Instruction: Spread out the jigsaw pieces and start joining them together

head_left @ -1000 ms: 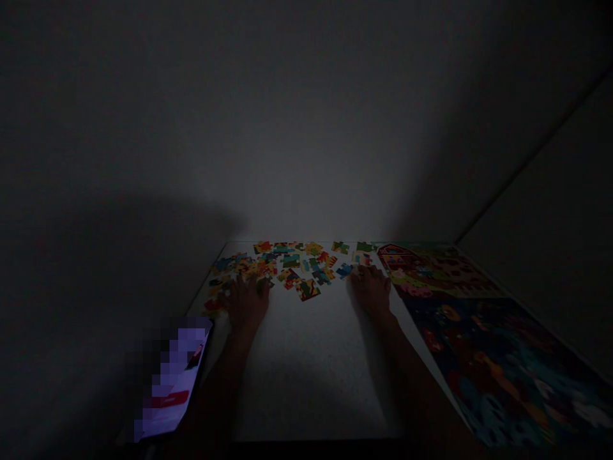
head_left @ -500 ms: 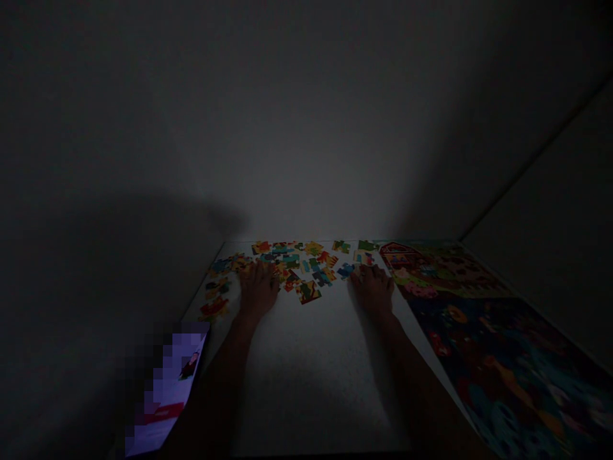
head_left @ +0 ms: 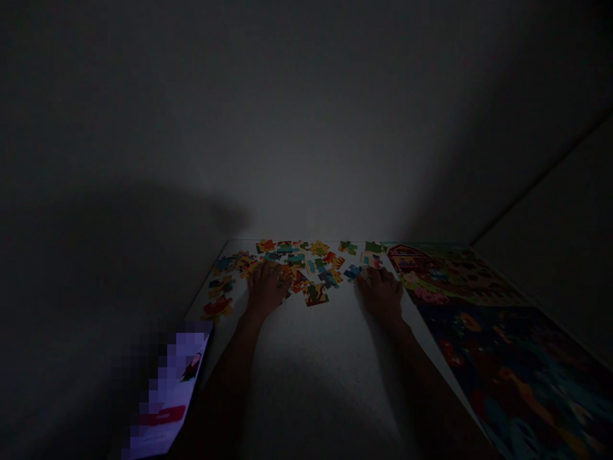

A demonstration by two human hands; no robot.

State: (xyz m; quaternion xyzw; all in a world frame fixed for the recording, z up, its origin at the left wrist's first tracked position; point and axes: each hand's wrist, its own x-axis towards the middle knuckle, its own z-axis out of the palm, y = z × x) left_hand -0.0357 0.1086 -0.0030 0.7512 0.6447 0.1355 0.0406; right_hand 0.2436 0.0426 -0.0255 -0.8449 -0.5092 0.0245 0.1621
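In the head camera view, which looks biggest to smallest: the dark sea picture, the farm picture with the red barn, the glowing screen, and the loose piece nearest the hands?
1. Dark sea-themed picture, though nearness enlarges it.
2. Farm picture with red barn.
3. Glowing purple-white screen; close to the farm picture, so unsure.
4. Loose puzzle piece, clearly smallest.

Both bare forearms stretched forward from the bottom edge, running roughly parallel and well apart. Left hand (head_left: pixel 265 291) palm down, lying flat, fingers (head_left: pixel 268 271) extended ahead and loosely together, wrist straight. Right hand (head_left: pixel 383 292) likewise palm down, knuckles up, fingers (head_left: pixel 378 275) reaching forward and slightly spread, wrist in line with the forearm. Neither hand closed in a grip; both flat and open. Right hand set a little farther out to its side than the left. Finer finger detail lost in the dim light.
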